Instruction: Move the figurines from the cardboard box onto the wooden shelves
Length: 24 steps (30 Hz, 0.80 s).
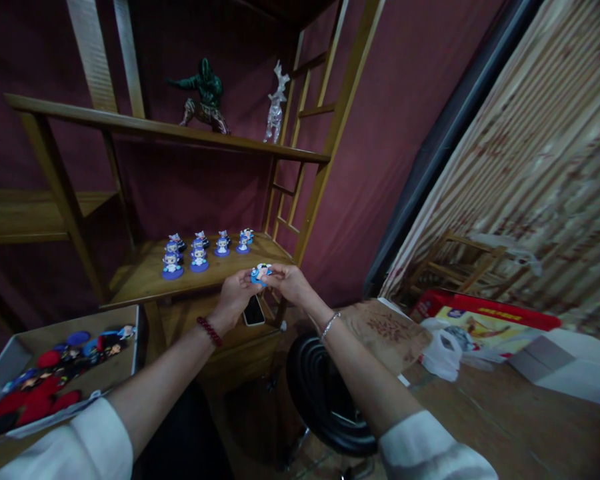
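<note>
Between my two hands is a small blue-and-white figurine (261, 273), held in front of the wooden shelf (230, 268). My left hand (237, 293) grips it from the left, fingers closed on its edge. From the other side my right hand (287, 280) pinches it too. Several similar figurines on purple bases stand in rows on the shelf, such as a white-and-purple one (172, 262) at the front left. Lower down, below my hands, a phone (253, 311) rests on a wooden surface.
An open box (136, 347) of red, black and blue figurine pieces stands at the left. Above are a dark green statue (205, 90) and a clear deer figure (277, 107). A black round stool (300, 380) is below; bags and a red box (510, 308) lie right.
</note>
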Tool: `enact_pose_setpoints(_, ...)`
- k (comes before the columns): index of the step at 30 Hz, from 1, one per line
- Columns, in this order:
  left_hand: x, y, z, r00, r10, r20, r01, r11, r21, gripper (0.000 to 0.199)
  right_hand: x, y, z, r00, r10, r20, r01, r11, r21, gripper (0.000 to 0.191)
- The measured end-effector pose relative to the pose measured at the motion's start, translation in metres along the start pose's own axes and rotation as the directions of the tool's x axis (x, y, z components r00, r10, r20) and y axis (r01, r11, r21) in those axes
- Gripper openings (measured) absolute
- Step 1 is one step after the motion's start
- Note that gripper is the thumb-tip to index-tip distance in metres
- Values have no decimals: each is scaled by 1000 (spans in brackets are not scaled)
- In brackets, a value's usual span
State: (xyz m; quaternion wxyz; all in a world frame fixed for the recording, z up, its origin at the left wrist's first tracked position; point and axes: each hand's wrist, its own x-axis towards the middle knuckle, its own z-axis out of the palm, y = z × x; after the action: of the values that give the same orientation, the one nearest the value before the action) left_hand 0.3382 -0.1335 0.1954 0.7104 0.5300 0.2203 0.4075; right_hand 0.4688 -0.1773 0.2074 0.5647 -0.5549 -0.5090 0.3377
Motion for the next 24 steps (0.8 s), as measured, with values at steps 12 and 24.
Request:
enact_pose_setpoints(12, 44, -6, 2, 987, 132, 87, -155, 923, 351, 33, 23, -5, -10, 990, -93, -110, 86, 994, -62, 29)
enact_pose_setpoints(24, 55, 2, -18, 822, 363, 440, -445, -73, 892, 27, 83, 24, -27, 969, -30, -245, -32, 969, -247, 35)
